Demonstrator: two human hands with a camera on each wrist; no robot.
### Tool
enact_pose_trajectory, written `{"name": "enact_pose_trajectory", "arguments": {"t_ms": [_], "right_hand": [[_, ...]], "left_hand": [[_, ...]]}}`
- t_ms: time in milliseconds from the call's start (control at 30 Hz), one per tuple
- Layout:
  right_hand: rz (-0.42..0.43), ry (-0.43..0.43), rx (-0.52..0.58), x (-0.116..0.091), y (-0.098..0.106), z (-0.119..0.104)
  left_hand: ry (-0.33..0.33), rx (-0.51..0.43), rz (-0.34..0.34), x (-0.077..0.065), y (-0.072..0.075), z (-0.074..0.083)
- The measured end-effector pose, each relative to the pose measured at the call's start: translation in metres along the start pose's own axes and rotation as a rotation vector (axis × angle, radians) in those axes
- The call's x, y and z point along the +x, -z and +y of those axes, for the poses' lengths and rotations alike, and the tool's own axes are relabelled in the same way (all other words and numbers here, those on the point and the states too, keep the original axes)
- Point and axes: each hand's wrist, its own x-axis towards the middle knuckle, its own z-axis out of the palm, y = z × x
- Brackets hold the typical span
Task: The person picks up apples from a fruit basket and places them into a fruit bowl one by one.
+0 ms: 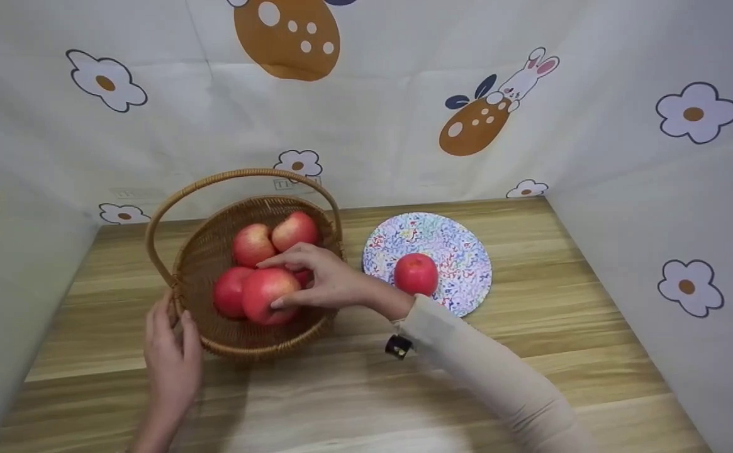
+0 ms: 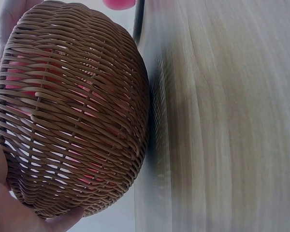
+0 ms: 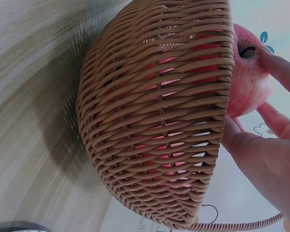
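Observation:
A brown wicker basket (image 1: 256, 350) with an arched handle stands on the wooden table, several red apples inside it. My left hand (image 1: 173, 358) holds its left rim, thumb and fingers on either side of the wicker, seen also in the left wrist view. Over the basket, my right hand (image 1: 325, 277) grips a red-yellow apple (image 1: 264, 299) between thumb and fingers. In the right wrist view this apple (image 3: 249, 79) shows above the rim, its stem hollow turned to the thumb. Two apples lie behind it, another red one (image 1: 228, 290) to its left; one beneath my hand is mostly hidden.
Right of the basket lies a round plate (image 1: 460, 245) with a multicoloured speckled pattern, bearing one red apple (image 1: 416, 274). My right forearm crosses its front edge. A white printed cloth (image 1: 372, 126) encloses the table (image 1: 548, 302) at the back and both sides.

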Motion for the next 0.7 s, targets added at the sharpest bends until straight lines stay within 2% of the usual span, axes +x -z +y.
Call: {"name": "enact_pose_trajectory", "arguments": {"t_ms": [700], "right_hand": [[0.056,0.034,0.068,-0.016,0.016,-0.003]], "left_hand": [[0.033,-0.011,-0.010,-0.002,0.000,0.000]]}}
